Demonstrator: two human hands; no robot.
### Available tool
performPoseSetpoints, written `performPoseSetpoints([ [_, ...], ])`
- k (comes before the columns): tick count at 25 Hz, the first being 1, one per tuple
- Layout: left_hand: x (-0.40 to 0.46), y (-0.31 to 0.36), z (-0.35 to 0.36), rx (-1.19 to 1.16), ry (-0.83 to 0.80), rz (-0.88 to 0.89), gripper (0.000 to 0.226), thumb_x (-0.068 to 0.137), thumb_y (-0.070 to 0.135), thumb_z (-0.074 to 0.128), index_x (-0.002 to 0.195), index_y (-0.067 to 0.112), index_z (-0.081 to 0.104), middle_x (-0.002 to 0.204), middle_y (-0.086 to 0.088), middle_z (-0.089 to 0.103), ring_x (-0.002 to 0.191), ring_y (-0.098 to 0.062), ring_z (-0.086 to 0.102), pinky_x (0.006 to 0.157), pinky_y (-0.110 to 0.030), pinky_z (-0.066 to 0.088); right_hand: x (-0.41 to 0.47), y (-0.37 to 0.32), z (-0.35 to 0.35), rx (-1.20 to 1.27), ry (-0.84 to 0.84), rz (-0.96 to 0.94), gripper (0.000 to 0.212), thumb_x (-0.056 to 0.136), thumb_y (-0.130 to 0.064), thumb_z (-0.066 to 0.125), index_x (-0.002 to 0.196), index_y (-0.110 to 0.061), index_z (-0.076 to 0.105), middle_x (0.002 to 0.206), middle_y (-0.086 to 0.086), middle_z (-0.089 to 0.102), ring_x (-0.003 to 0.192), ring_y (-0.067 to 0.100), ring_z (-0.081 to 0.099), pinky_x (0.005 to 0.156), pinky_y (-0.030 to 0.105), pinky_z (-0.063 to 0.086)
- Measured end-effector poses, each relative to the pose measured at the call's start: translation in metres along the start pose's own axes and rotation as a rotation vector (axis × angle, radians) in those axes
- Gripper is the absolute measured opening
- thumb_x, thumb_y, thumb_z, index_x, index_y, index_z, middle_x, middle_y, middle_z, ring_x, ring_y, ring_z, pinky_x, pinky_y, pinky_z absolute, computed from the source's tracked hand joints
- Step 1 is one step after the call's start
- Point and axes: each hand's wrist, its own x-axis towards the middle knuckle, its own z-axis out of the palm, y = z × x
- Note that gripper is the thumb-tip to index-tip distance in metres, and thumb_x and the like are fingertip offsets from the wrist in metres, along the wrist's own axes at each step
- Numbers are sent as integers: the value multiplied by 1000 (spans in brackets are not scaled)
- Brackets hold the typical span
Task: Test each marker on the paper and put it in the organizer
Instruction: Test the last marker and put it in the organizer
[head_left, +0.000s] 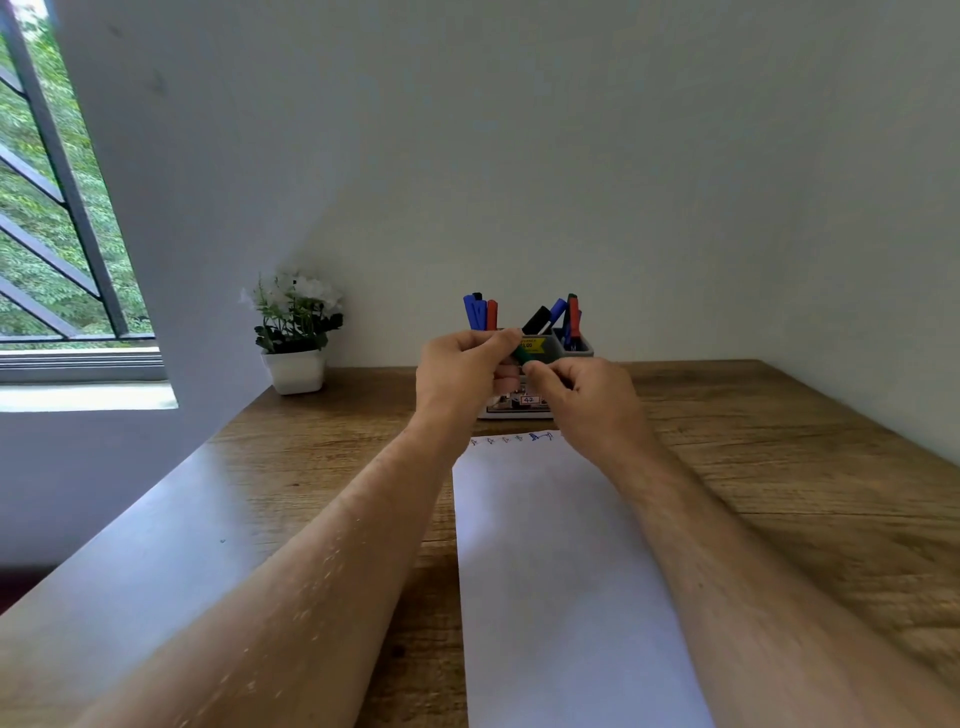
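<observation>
Green marker (519, 355) at frame centre, pinched by left hand (462, 371) and right hand (582, 400); likely capping or uncapping beside the grey organizer (574, 349).

I see my left hand (462, 366) and right hand (582, 395) both pinching a green marker (519, 355) above the white paper sheet (550, 545), before the grey plastic organizer (574, 345).

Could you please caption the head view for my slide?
Both hands, left and right, grip a green marker before the organizer, above the paper.
</observation>
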Motion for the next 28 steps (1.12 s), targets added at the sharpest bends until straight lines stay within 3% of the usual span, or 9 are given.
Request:
performPoseSetpoints([
  [5,0,6,2,-97,16,-11,19,88,26,73,92,8,73,78,-7,77,67,-16,73,56,-22,57,1,-7,-6,-164,66,-111,44,99,-52,49,59,-35,46,49,-15,47,54,-14,54,41,8,37],
  [8,0,10,0,-170,34,4,16,90,24,72,92,8,71,77,-7,76,65,-16,72,56,-22,58,1,-6,-7,-204,100,-118,52,97,-59,45,53,-31,43,45,-14,43,49,-6,54,40,14,37],
  [11,-2,10,1,-279,10,8,11,92,18,68,95,8,68,80,-9,76,68,-17,73,57,-21,58,0,-4,-8,-84,100,-66,51,99,-54,47,58,-24,54,48,-10,48,40,6,47,39,15,29],
  [15,-1,11,-1,-567,-2,-47,16,99,16,57,109,4,60,97,-18,76,78,-21,75,59,-22,59,-3,-3,-15,155,132,-24,43,104,-34,47,64,-22,59,47,-22,53,47,-4,51,44,9,34],
  [18,0,9,0,-678,-8,-90,23,102,17,50,117,1,57,98,-20,75,80,-22,76,59,-23,59,0,-3,-18,385,202,68,26,103,-20,48,91,-13,70,54,-17,58,44,-4,50,44,14,37],
  [20,-1,5,4,-614,-20,-148,21,102,15,50,115,2,59,95,-18,76,80,-23,76,60,-24,59,3,-2,-23,488,263,130,22,100,-10,51,114,-20,66,69,-4,67,42,2,49,41,20,39],
  [23,-6,0,14,-364,-53,-231,16,99,10,51,100,8,67,75,-10,75,64,-18,72,56,-27,59,5,4,-33,610,313,212,33,97,-3,46,113,-21,67,95,9,74,40,14,52,35,22,39],
  [26,-11,-5,23,-154,-116,-240,22,97,8,46,94,15,66,66,-2,63,55,-14,63,53,-29,57,7,10,-40,720,349,304,36,92,-2,39,106,-16,70,93,6,77,43,19,58,36,22,38],
  [28,-13,-11,25,105,-175,-153,27,98,8,39,94,18,63,81,0,65,65,-12,64,53,-25,53,8,14,-40,658,382,377,26,92,-5,47,103,-16,67,87,3,77,45,18,61,36,22,39],
])
